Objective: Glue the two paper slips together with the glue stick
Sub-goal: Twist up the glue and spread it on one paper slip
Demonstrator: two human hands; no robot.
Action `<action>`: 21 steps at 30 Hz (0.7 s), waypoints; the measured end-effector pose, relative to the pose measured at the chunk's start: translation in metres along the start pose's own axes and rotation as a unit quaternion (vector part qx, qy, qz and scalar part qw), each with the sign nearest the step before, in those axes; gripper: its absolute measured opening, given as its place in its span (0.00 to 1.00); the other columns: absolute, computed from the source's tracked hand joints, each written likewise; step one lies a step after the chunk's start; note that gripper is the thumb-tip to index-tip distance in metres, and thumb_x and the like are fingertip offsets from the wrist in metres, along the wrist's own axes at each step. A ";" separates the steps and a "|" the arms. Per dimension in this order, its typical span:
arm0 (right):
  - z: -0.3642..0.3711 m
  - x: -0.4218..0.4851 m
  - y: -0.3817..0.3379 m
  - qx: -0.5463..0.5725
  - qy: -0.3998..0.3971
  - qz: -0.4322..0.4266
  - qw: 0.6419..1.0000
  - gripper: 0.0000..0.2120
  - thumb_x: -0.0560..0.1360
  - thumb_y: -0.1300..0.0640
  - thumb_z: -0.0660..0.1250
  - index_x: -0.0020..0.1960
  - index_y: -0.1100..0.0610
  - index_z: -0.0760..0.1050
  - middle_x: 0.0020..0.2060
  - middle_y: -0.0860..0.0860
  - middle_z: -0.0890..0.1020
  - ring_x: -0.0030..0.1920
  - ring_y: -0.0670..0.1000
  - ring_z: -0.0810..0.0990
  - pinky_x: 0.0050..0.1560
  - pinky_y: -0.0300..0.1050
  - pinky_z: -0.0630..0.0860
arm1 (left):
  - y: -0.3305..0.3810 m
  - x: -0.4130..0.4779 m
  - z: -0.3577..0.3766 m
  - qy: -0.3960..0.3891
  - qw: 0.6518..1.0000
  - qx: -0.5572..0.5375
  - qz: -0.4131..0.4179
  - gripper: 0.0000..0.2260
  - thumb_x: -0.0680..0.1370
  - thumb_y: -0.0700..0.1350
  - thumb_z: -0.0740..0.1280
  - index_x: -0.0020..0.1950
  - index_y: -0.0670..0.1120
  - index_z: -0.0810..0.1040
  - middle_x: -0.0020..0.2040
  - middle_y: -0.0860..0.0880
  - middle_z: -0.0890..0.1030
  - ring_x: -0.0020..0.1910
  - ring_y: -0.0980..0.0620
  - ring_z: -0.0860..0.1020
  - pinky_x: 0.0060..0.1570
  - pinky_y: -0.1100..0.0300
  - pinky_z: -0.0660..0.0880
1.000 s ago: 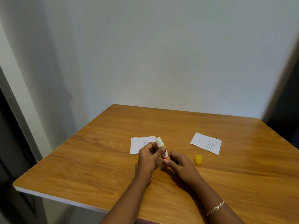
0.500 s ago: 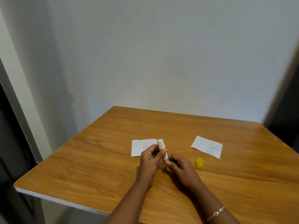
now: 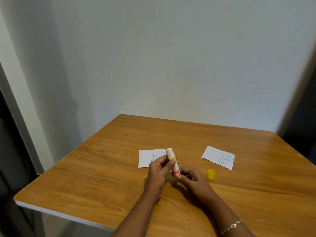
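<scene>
An uncapped glue stick [image 3: 172, 159] stands nearly upright above the wooden table [image 3: 102, 168], white glue showing at its top. My left hand [image 3: 159, 170] grips its body with thumb and fingers. My right hand [image 3: 191, 178] pinches its pink and yellow base. One white paper slip [image 3: 147, 157] lies flat just behind my left hand, partly hidden by it. The second slip [image 3: 218, 157], with printed lines, lies to the right, apart from the hands.
The yellow glue cap [image 3: 210, 174] stands on the table right of my right hand. A pale wall rises behind the table. The table's left and front edges drop off to a dark floor.
The glue stick has tipped a little more upright between my hands. More white glue shows above the tube than a second ago.
</scene>
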State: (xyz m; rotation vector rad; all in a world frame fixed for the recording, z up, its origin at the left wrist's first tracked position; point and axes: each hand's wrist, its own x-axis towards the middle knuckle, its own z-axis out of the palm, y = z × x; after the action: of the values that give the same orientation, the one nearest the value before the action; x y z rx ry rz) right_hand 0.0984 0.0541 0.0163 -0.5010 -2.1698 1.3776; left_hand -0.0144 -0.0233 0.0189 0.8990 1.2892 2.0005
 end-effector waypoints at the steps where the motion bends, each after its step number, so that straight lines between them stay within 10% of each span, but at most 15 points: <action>1: 0.001 0.000 0.000 0.003 0.016 -0.001 1.000 0.12 0.68 0.50 0.70 0.49 0.56 0.80 0.44 0.58 0.83 0.41 0.49 0.78 0.42 0.41 0.73 | 0.001 0.000 0.000 0.003 1.000 -0.001 0.007 0.06 0.72 0.38 0.68 0.46 0.45 0.81 0.41 0.49 0.84 0.44 0.53 0.81 0.46 0.62 0.78; 21: 0.003 0.003 0.007 0.002 0.044 0.014 0.999 0.19 0.62 0.47 0.75 0.45 0.58 0.77 0.37 0.55 0.80 0.37 0.48 0.75 0.39 0.40 0.71 | 0.003 0.000 0.001 0.015 1.000 -0.003 0.009 0.05 0.70 0.34 0.69 0.45 0.40 0.79 0.40 0.43 0.81 0.40 0.53 0.79 0.39 0.66 0.76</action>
State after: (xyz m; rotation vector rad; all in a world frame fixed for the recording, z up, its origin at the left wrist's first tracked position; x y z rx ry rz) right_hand 0.0945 0.0563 0.0097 -0.5815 -2.0975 1.3480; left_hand -0.0139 -0.0236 0.0225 0.8837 1.2952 2.0392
